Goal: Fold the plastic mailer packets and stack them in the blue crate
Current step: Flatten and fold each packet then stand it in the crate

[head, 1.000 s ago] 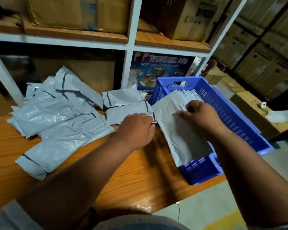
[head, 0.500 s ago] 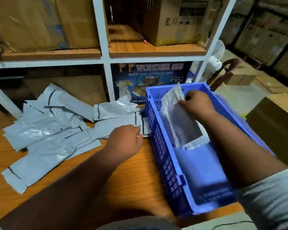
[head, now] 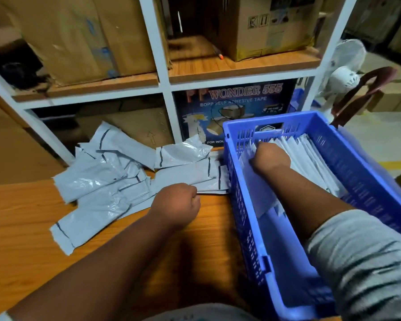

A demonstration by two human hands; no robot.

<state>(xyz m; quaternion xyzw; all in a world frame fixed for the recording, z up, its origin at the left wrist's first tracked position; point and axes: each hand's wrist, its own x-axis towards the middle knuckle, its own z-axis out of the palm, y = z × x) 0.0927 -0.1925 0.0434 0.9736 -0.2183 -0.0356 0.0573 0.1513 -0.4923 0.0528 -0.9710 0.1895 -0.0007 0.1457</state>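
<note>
The blue crate (head: 240,205) stands at the right end of the wooden table (head: 21,218). A row of folded grey mailer packets (head: 310,163) stands on edge inside it. My right hand (head: 270,158) is down in the crate and grips the top edge of a folded packet (head: 256,193) set against that row; its fingertips are hidden. A pile of unfolded grey mailers (head: 102,181) lies on the table to the left. With curled fingers, my left hand (head: 178,205) pinches the near edge of the mailer (head: 195,177) closest to the crate.
A white shelf frame (head: 164,84) rises behind the table, with cardboard boxes (head: 79,35) on it and a dark tape carton (head: 236,107) below. A white fan (head: 344,72) and a brown chair back (head: 366,89) stand beyond the crate.
My right hand has carried the folded packet from above the table edge down into the crate, against the standing row. The left hand has stayed on the nearest mailer and curled at its edge.
</note>
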